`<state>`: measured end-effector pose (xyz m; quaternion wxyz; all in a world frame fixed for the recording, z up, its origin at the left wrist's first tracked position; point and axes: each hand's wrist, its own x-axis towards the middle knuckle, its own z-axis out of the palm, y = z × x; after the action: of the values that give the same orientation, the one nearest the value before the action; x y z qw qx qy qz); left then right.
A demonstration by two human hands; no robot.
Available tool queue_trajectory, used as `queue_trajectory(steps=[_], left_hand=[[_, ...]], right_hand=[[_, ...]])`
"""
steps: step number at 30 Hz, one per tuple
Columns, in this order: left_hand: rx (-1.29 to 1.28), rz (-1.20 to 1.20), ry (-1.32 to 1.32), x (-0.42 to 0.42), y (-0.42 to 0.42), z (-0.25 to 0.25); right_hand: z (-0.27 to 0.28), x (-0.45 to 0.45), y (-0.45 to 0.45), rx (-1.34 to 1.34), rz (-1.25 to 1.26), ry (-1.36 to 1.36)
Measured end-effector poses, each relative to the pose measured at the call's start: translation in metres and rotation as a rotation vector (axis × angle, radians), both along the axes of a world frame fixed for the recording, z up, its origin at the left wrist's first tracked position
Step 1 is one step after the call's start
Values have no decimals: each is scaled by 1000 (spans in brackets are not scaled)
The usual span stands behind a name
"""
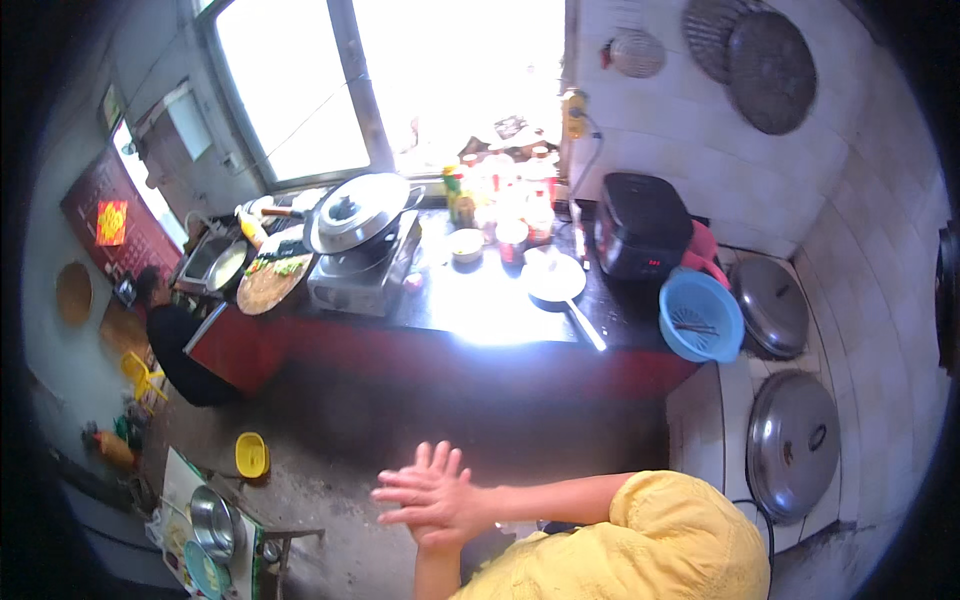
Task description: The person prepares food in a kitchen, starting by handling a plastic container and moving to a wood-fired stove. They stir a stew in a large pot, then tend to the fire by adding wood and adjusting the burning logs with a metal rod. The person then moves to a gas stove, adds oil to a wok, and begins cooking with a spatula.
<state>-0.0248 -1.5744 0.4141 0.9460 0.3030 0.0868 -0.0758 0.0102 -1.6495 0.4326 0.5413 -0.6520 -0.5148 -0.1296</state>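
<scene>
My right hand (pixel 439 504) reaches in from the right below a yellow sleeve and lies across my left hand (pixel 441 459), palm against it. Its fingers are spread and point left. My left forearm rises from the bottom edge, and the left fingers stick up behind the right hand, which hides most of the left palm. No object shows in either hand. Beyond them runs a dark counter (pixel 480 319) with a gas stove (pixel 352 281), a lidded wok (pixel 360 214) on it, and a small pan (pixel 555 277) with a light handle.
A black rice cooker (pixel 645 225) and blue basket (pixel 699 319) are at the counter's right, near large metal lids (pixel 793 446). A round cutting board (pixel 274 285) holds chopped food. Another person (pixel 184 341) is low at left. A yellow stool (pixel 252 454) and table with bowls (pixel 214 521) stand lower left.
</scene>
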Motion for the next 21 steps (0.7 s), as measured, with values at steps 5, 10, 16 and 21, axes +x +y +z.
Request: queue_trajectory(steps=[5, 10, 16, 21], left_hand=[[90, -136, -34, 100, 2, -6], [-43, -265, 22, 183, 64, 14], [411, -155, -120, 259, 136, 38], [655, 11, 45, 288, 168, 3]], right_hand=[[-3, 111, -31, -339, -196, -265], [17, 212, -1, -573, -307, -312], [3, 342, 5, -484, -683, 119], [4, 420, 9, -610, -780, 93]])
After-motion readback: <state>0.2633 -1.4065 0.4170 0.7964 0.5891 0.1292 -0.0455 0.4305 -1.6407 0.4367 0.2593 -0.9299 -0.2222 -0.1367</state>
